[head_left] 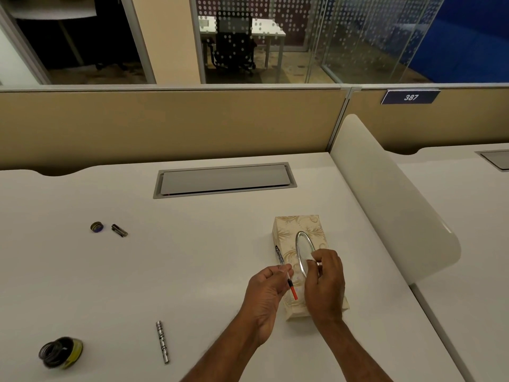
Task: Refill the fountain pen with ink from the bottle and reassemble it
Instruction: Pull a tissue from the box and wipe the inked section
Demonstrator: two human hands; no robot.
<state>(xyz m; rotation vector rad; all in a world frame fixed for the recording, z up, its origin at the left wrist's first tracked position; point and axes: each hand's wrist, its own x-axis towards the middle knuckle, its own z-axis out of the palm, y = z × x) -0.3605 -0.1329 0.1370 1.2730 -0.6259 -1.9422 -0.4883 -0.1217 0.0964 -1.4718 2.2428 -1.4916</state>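
Observation:
My left hand (264, 293) pinches the fountain pen's inner part (279, 255): a dark nib section pointing away from me and a thin converter with a red end (293, 291) pointing toward me. Just to the right, my right hand (326, 282) rests over the patterned tissue box (286, 230), its fingertips pinched on a bit of white tissue (314, 254) at the oval opening. The open ink bottle (60, 352) sits at the near left. The silver pen barrel (162, 341) lies near the front edge. The pen cap (119, 230) and bottle lid (97, 226) lie far left.
A grey cable hatch (224, 179) is set into the white desk (192, 257) at the back. A curved white divider (385, 202) borders the desk on the right. A beige partition (165, 125) closes off the back.

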